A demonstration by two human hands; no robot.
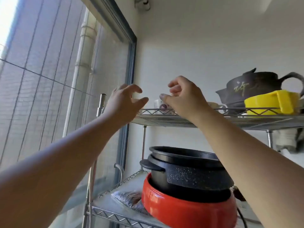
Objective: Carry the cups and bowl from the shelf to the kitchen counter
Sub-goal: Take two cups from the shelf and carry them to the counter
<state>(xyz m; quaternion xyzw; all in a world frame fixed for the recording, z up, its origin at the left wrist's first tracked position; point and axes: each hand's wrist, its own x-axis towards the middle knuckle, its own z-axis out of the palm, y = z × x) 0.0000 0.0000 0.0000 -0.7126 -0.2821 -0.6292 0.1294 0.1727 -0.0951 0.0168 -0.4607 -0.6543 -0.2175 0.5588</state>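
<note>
Both bare arms are reaching upward and forward from the bottom corners of the view, forearms angling in toward each other. The left hand (125, 101) is hanging open, palm turned inward, fingers curled like a loose claw with the thumb spread below them and nothing between them. The right hand (184, 97) is sitting slightly higher, wrist bent, its back facing the camera; its fingers are curling downward and the thumb is pointing left toward the other hand. The two hands are staying apart, a clear gap showing between their fingertips, neither gripping anything.
</note>
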